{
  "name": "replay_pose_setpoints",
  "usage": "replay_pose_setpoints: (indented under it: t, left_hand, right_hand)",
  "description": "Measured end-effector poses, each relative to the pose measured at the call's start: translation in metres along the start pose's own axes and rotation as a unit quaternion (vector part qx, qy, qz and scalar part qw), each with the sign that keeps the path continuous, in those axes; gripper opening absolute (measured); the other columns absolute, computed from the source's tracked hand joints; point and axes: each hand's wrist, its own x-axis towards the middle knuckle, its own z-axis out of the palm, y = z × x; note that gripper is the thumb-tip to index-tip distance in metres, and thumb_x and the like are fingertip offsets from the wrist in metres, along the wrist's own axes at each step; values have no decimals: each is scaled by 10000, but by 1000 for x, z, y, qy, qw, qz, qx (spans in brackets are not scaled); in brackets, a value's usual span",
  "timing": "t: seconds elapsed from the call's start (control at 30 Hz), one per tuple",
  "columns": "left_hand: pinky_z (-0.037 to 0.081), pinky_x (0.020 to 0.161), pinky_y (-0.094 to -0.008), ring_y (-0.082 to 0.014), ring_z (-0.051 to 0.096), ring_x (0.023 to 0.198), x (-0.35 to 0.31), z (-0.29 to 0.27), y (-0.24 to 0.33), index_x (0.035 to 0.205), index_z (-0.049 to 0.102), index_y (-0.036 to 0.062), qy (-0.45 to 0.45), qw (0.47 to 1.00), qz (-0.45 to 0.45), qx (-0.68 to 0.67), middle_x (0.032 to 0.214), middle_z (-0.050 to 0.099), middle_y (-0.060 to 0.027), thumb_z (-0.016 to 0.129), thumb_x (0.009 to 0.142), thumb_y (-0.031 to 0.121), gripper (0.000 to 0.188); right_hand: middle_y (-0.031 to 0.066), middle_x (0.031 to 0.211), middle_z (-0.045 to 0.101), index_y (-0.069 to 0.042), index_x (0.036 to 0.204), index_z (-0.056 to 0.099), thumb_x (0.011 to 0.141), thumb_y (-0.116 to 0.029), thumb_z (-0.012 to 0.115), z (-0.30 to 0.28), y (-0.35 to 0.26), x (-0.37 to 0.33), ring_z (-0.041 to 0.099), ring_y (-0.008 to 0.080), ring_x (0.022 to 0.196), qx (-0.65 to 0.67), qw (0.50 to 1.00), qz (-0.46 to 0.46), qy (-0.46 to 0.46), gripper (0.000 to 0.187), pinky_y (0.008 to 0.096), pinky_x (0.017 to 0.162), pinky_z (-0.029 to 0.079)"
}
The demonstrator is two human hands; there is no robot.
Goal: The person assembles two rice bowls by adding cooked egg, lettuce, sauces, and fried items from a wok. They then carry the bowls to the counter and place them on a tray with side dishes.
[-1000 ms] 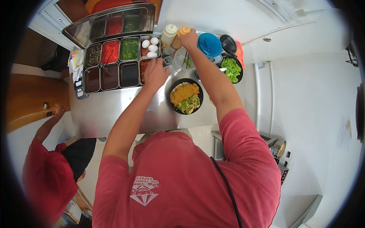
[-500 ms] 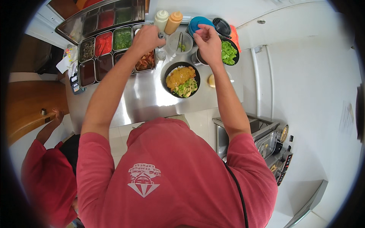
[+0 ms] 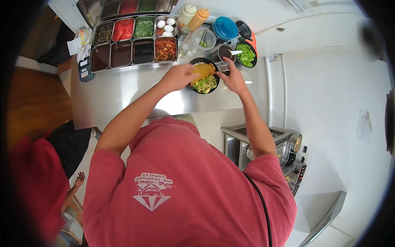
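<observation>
A round black bowl (image 3: 211,89) stands on the steel counter, holding white rice, a golden breaded cutlet (image 3: 202,71) and a green chopped salad (image 3: 204,85). My left hand (image 3: 179,77) reaches over the bowl's left side, its fingers bent together above the cutlet; their tips are blurred, and anything between them is hidden. At the right rim is my right hand (image 3: 233,78), its thumb toward the bowl and its forefinger pointing up and away. Something clear and glassy (image 3: 222,66) shows between thumb and forefinger; whether the hand holds it is unclear.
A topping tray (image 3: 112,69) with several compartments, including eggs and kimchi, lies left. Two squeeze bottles (image 3: 199,19), a clear tub (image 3: 203,39), a blue-lidded container (image 3: 225,28) and a bowl of lettuce (image 3: 246,55) line the back. Another person (image 3: 45,181) stands at lower left.
Both hands have come down from the back of the counter to the bowl. My left hand has left the shakers by the tray. The view has shifted, and the other person has moved.
</observation>
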Motion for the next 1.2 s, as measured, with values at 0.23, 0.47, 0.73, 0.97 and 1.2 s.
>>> replay_pose_setpoints:
  t: [0.23,0.47,0.73,0.97,1.2]
  left_hand:
    - [527,821,-447,-367,684,907,-115,-17,-159,1013,678,5,-4,953,-271,135,949,712,-213,632,913,336,349]
    - [498,692,-405,-293,632,715,-148,-20,-168,995,648,-8,108,974,-194,33,752,645,-139,660,913,219,242]
    - [492,711,-425,-305,623,741,-145,-17,-169,1016,635,21,101,972,-201,61,775,632,-138,655,925,243,241]
    - [494,723,-428,-307,630,768,-146,-17,-165,1015,634,21,99,971,-206,67,804,641,-139,650,929,243,238]
    - [496,722,-428,-315,635,763,-146,-17,-162,1014,634,26,111,970,-201,79,796,645,-142,644,931,244,234]
  right_hand:
    - [255,1066,698,-76,1367,524,776,-183,773,-22,5,-3,675,415,996,-127,988,57,-70,650,459,875,528]
    - [274,1085,690,-86,1403,518,770,-180,772,-26,19,9,663,431,1028,-138,985,32,-94,689,462,902,522]
    - [268,1001,699,-112,1405,527,760,-167,778,-27,-3,19,672,435,959,-109,992,7,-65,694,460,861,522]
    - [249,970,705,-137,1391,557,748,-158,784,-27,-30,14,681,408,934,-119,988,-8,-97,682,447,852,524]
    - [218,1137,693,-107,1375,571,736,-114,757,-24,-42,8,664,381,1048,-88,986,-47,-136,666,401,931,523]
